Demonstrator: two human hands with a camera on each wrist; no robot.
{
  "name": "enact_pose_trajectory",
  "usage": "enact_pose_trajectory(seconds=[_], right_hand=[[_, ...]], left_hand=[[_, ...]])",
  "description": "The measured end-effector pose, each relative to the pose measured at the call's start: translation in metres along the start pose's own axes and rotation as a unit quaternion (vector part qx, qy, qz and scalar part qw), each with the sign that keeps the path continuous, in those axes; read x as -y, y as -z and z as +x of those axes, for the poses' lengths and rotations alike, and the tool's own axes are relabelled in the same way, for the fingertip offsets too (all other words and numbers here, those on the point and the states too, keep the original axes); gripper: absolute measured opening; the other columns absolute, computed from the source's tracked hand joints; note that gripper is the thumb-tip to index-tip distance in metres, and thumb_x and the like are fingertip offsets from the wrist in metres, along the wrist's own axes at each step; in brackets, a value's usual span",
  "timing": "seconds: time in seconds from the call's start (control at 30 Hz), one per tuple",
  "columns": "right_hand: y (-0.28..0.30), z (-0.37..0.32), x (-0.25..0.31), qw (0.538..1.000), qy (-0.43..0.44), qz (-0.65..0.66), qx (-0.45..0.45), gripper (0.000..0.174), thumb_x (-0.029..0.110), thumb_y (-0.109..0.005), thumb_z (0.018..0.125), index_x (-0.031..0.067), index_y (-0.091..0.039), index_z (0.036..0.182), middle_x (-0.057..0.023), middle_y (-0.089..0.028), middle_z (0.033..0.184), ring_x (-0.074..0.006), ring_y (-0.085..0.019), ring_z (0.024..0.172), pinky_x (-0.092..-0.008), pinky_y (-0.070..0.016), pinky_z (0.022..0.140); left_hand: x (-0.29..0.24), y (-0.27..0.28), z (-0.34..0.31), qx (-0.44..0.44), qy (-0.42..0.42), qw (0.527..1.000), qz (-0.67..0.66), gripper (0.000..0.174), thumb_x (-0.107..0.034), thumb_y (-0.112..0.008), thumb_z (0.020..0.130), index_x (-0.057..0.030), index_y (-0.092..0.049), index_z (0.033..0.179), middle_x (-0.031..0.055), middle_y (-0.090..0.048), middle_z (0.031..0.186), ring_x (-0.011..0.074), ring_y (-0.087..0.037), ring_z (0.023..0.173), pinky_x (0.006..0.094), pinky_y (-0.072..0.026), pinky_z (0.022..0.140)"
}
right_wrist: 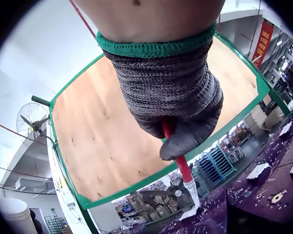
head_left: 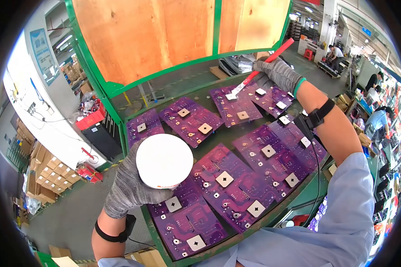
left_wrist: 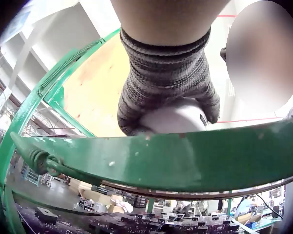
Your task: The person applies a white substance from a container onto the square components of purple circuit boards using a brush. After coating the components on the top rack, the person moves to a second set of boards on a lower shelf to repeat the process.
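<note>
My left hand [head_left: 129, 189], in a grey knit glove, grips a white tub [head_left: 165, 160] by its side over the left boards. From above, the tub shows as a plain white disc. The right hand [head_left: 278, 73], gloved in grey with a green cuff, holds a red-handled brush [head_left: 267, 60]. Its white-coated tip points down at a far purple circuit board [head_left: 236, 111], beside a pale square piece. In the right wrist view the thumb lies along the red handle [right_wrist: 184, 170]. Several more purple boards [head_left: 218, 169] with silver square pieces lie in two rows.
A green-framed wooden panel [head_left: 165, 40] stands raised behind the boards. The green frame edge [head_left: 196, 256] runs along the near side. A cable [head_left: 318, 178] hangs from the right wrist. Stacked cartons [head_left: 53, 169] stand left; other people work at the far right.
</note>
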State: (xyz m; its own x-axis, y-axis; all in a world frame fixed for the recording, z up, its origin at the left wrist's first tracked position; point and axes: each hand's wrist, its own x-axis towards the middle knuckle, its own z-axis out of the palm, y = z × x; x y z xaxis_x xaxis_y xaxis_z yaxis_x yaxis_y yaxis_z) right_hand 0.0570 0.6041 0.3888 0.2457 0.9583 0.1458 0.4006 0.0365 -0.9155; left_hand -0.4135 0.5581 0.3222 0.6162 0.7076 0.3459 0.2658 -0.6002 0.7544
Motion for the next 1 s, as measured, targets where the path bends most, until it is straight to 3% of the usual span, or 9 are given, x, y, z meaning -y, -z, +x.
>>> enact_pose_trajectory(seconds=[0.1, 0.27, 0.37, 0.47, 0.53, 0.67, 0.77, 0.9, 1.0], right_hand=[[0.005, -0.014, 0.01, 1.0, -0.006, -0.023, 0.016, 0.024, 0.023, -0.066, 0.096, 0.0009, -0.064, 0.105, -0.012, -0.072, 0.082, -0.0182, -0.07, 0.063, -0.0293, -0.0583, 0.051], [-0.007, -0.101, 0.09, 0.971, 0.229, 0.002, 0.068, 0.032, 0.026, -0.067, 0.097, -0.001, -0.065, 0.113, -0.0077, -0.07, 0.084, -0.0124, -0.068, 0.07, -0.0245, -0.0567, 0.062], [-0.043, -0.153, 0.117, 0.946, 0.277, 0.019, 0.166, 0.029, 0.025, -0.069, 0.095, -0.0001, -0.069, 0.109, -0.0071, -0.071, 0.086, -0.0116, -0.069, 0.072, -0.0252, -0.0565, 0.064], [-0.074, -0.165, 0.109, 0.91, 0.334, -0.026, 0.244, 0.024, 0.021, -0.072, 0.091, 0.0019, -0.071, 0.105, -0.0098, -0.073, 0.087, -0.0166, -0.07, 0.072, -0.0291, -0.0571, 0.064], [-0.092, -0.157, 0.094, 0.812, 0.529, -0.111, 0.22, 0.023, 0.014, -0.074, 0.086, 0.0047, -0.07, 0.107, -0.0115, -0.072, 0.088, -0.0246, -0.07, 0.074, -0.0348, -0.0565, 0.064], [-0.092, -0.163, 0.098, 0.751, 0.558, -0.318, 0.155, 0.028, 0.009, -0.075, 0.082, 0.0119, -0.073, 0.11, -0.0091, -0.071, 0.087, -0.0262, -0.071, 0.076, -0.0369, -0.0581, 0.063], [-0.093, -0.155, 0.09, 0.757, 0.597, -0.23, 0.135, 0.033, 0.014, -0.075, 0.081, 0.0106, -0.067, 0.113, -0.0105, -0.069, 0.089, -0.0301, -0.067, 0.076, -0.039, -0.0553, 0.062], [-0.083, -0.159, 0.101, 0.752, 0.589, -0.266, 0.128, 0.032, 0.013, -0.075, 0.081, 0.0099, -0.068, 0.113, -0.0099, -0.068, 0.088, -0.0291, -0.067, 0.076, -0.0392, -0.0544, 0.06], [-0.083, -0.155, 0.092, 0.778, 0.556, -0.197, 0.213, 0.031, 0.013, -0.075, 0.081, 0.0099, -0.069, 0.111, -0.0096, -0.068, 0.088, -0.0281, -0.068, 0.076, -0.0384, -0.0552, 0.061]], left_hand=[[-0.003, 0.003, 0.001, -0.004, -0.021, 1.0, 0.001, 0.107, -0.031, -0.096, 0.052, -0.006, -0.044, 0.142, 0.0112, -0.06, 0.133, 0.0242, -0.058, 0.124, 0.0409, -0.0451, 0.108], [0.012, 0.011, 0.0, -0.01, -0.06, 0.986, 0.153, 0.107, -0.032, -0.097, 0.054, -0.0057, -0.044, 0.142, 0.0113, -0.061, 0.133, 0.0241, -0.058, 0.124, 0.04, -0.0446, 0.109], [0.0, 0.008, 0.009, -0.01, -0.042, 0.998, 0.038, 0.103, -0.031, -0.097, 0.056, -0.0054, -0.045, 0.141, 0.0114, -0.062, 0.131, 0.0234, -0.059, 0.123, 0.0394, -0.0452, 0.108], [-0.014, -0.002, 0.02, 0.01, -0.044, 0.999, -0.014, 0.097, -0.027, -0.096, 0.059, -0.0055, -0.047, 0.14, 0.0106, -0.064, 0.129, 0.0218, -0.06, 0.121, 0.0384, -0.0458, 0.107], [-0.023, -0.009, 0.023, 0.022, -0.022, 0.997, -0.067, 0.096, -0.026, -0.096, 0.059, -0.0056, -0.048, 0.14, 0.0101, -0.064, 0.129, 0.0212, -0.06, 0.12, 0.0383, -0.0458, 0.107], [-0.03, -0.012, 0.027, 0.048, 0.017, 0.988, -0.145, 0.097, -0.025, -0.096, 0.059, -0.006, -0.048, 0.141, 0.009, -0.063, 0.13, 0.0202, -0.06, 0.121, 0.0389, -0.0456, 0.107], [-0.031, -0.011, 0.028, 0.06, 0.019, 0.987, -0.148, 0.097, -0.025, -0.096, 0.059, -0.0061, -0.048, 0.141, 0.0088, -0.064, 0.13, 0.0199, -0.06, 0.121, 0.0391, -0.0455, 0.107], [-0.032, -0.011, 0.031, 0.083, 0.03, 0.984, -0.156, 0.096, -0.024, -0.096, 0.059, -0.0056, -0.049, 0.14, 0.0084, -0.064, 0.13, 0.0204, -0.06, 0.122, 0.0391, -0.0455, 0.108], [-0.032, -0.017, 0.036, 0.077, 0.024, 0.984, -0.157, 0.097, -0.025, -0.097, 0.059, -0.0049, -0.048, 0.141, 0.0083, -0.064, 0.129, 0.0205, -0.06, 0.121, 0.0389, -0.0456, 0.107]])
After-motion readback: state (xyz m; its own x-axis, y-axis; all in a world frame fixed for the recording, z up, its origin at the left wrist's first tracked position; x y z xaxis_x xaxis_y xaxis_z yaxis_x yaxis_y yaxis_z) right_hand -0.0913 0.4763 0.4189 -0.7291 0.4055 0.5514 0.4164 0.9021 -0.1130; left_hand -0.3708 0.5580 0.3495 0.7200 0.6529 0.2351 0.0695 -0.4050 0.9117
